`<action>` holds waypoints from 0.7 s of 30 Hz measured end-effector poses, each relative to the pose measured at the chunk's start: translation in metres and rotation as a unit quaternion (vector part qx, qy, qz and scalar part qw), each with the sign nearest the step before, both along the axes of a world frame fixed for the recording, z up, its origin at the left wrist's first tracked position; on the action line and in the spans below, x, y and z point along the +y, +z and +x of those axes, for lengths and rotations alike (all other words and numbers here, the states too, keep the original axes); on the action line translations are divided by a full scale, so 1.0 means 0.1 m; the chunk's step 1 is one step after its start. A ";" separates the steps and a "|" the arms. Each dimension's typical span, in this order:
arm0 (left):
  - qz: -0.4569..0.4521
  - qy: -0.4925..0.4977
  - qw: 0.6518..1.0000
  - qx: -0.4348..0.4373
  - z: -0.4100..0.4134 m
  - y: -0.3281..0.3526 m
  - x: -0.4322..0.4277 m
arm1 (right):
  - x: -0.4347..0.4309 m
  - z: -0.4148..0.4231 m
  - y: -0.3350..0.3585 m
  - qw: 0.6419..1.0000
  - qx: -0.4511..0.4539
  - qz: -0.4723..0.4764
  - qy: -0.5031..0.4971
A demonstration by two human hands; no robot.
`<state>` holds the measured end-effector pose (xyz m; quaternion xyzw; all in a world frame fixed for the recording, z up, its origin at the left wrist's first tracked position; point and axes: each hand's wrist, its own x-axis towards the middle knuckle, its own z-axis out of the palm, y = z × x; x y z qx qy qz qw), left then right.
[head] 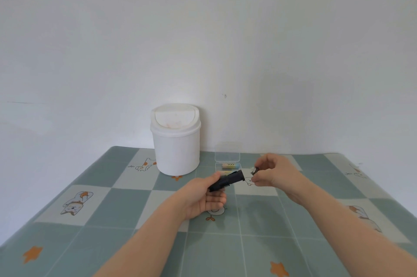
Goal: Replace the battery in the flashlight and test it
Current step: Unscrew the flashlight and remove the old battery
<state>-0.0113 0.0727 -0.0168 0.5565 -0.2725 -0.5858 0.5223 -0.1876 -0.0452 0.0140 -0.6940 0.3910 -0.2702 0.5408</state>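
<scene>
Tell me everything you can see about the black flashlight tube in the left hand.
The flashlight tube is black and matte, with ribbed rings at mid-length. The left hand grips its lower end, holding it above the table, tilted up toward the right. Its upper end looks open: the cap is off, pinched just clear of it by the right hand.

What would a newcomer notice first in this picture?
In the middle, the left hand holds a black flashlight and the right hand pinches a small cap, apart from it. Behind them stands a white bin, and beside it an open clear box holding a battery.
</scene>
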 end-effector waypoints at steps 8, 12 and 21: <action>0.003 0.008 1.000 0.021 0.02 -0.01 0.01 | -0.19 0.05 -0.31 0.983 0.084 -0.109 -0.123; 0.005 0.005 1.000 0.022 0.03 -0.01 0.00 | -0.22 0.06 -0.33 0.963 0.150 -0.160 -0.158; 0.002 0.005 1.000 0.030 0.05 -0.01 -0.01 | -0.24 -0.04 -0.37 0.940 0.253 -0.172 -0.150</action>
